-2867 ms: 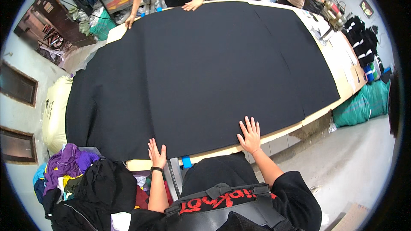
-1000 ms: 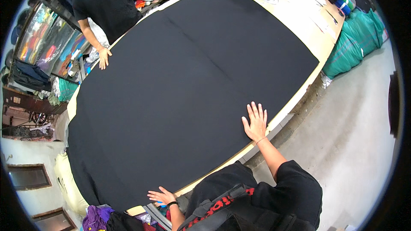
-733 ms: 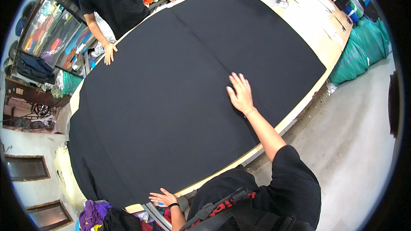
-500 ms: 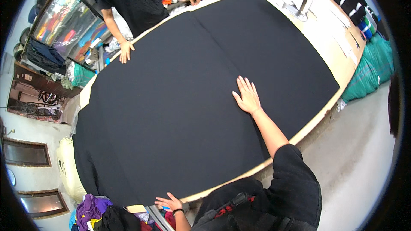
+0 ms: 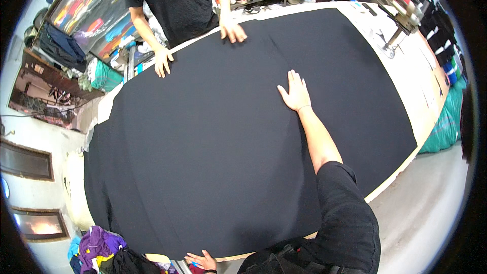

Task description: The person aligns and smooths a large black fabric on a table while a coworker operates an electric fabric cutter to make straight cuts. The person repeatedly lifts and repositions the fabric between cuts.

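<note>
- Clothes [image 5: 101, 248]: heaped by the near left corner of the cloth [image 5: 218, 137].
- Co-worker [image 5: 175, 10]: across the table [image 5: 426, 86], both hands at the cloth's far edge.
- Left hand [image 5: 204, 261]: at the near edge, fingers spread; contact cannot be told.
- Cloth: black, covering most of the table.
- Right hand [image 5: 296, 93]: palm down on it, thumb wide, fingers slightly parted.
- Machine [image 5: 403, 15]: beyond the cloth's right edge.

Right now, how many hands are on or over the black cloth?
4: at the near edge of the black cloth, the left hand; farther in, the right hand; by the far edge, a co-worker's hand and their other hand. None seems hidden.
</note>
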`<state>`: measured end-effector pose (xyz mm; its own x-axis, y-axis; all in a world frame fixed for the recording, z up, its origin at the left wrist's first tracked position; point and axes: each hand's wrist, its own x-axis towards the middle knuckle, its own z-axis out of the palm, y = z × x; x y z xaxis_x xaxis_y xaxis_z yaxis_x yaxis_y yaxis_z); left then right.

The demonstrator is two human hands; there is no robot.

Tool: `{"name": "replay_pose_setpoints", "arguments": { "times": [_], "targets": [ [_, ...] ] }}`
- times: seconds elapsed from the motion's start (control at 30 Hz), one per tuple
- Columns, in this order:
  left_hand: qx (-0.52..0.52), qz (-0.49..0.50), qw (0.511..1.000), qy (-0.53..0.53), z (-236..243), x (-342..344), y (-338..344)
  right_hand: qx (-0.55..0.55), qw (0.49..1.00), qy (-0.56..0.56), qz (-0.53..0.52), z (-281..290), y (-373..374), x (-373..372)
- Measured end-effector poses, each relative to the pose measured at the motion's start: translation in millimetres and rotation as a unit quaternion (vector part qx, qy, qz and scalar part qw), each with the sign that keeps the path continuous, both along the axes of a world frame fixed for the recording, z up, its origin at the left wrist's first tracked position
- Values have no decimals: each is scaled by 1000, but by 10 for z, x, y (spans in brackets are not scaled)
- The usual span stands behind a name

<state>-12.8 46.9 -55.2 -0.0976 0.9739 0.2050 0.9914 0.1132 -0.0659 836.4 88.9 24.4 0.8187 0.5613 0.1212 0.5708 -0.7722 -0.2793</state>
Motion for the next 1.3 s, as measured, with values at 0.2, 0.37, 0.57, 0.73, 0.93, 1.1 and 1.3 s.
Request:
{"name": "replay_pose_setpoints", "arguments": {
  "times": [0.2,0.37,0.57,0.73,0.93,1.1,1.3],
  "targets": [
    [-133,66,975,-166,272,204,-236,-54,998,37,17,45,48,69],
    [-112,91,984,-109,169,266,-99,-57,990,-113,53,415,47,-747],
    [-23,72,995,-65,-125,295,-76,50,926,-81,364,561,-583,-3358],
    [-82,72,989,-100,317,471,-267,-13,842,52,536,385,-1317,-5150],
    [-237,-82,957,-146,936,12,-258,16,863,19,504,207,-1562,-5614],
    [-46,-242,937,-248,1087,-545,376,-19,860,-8,510,237,-1549,-5621],
    [-213,-214,904,-303,785,-1071,1763,-63,864,-24,499,275,-1530,-5664]
  ]
}}
